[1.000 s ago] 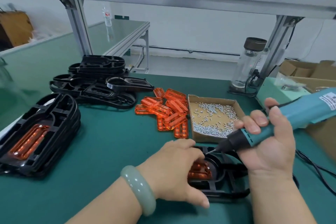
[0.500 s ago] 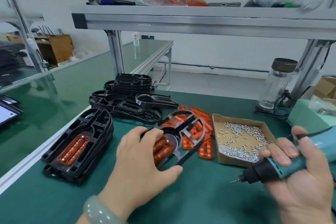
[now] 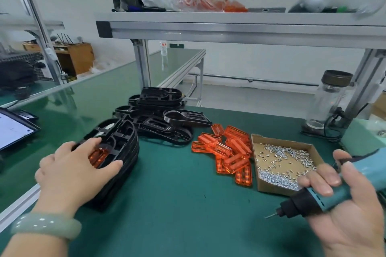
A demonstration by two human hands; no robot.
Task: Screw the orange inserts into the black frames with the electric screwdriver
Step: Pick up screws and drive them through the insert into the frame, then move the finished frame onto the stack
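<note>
Here, a green worktop (image 3: 177, 204) spreads beneath an aluminium shelf (image 3: 240, 27) cluttered with plastic bags; near the worktop's left edge stands a stack of black frames (image 3: 123, 152), the top one carrying an orange insert (image 3: 98, 155); the left hand (image 3: 77, 169), a pale green bangle (image 3: 46, 227) at its wrist, lies spread over that top frame, fingers on the far side and thumb across the near rim, loosely closed about it rather than clenched; toward the far edge of the worktop a looser heap of empty black frames (image 3: 158, 115) lies tangled together; at the right, the right hand (image 3: 346, 210) is wrapped tight around the teal electric screwdriver (image 3: 321, 198), whose black nose and thin bit point left and slightly down, clear of the worktop surface as far as can be told; just beyond that hand sits an open cardboard box (image 3: 269, 185) strewn with small silver screws (image 3: 277, 177); touching the box's left side, a pile of loose orange inserts (image 3: 227, 150) overlaps in the middle of the worktop; near the far right corner a clear jar (image 3: 325, 102) with a dark lid stands upright beside a shelf leg; a tablet screen (image 3: 12, 131) shows at the picture's left edge.
</note>
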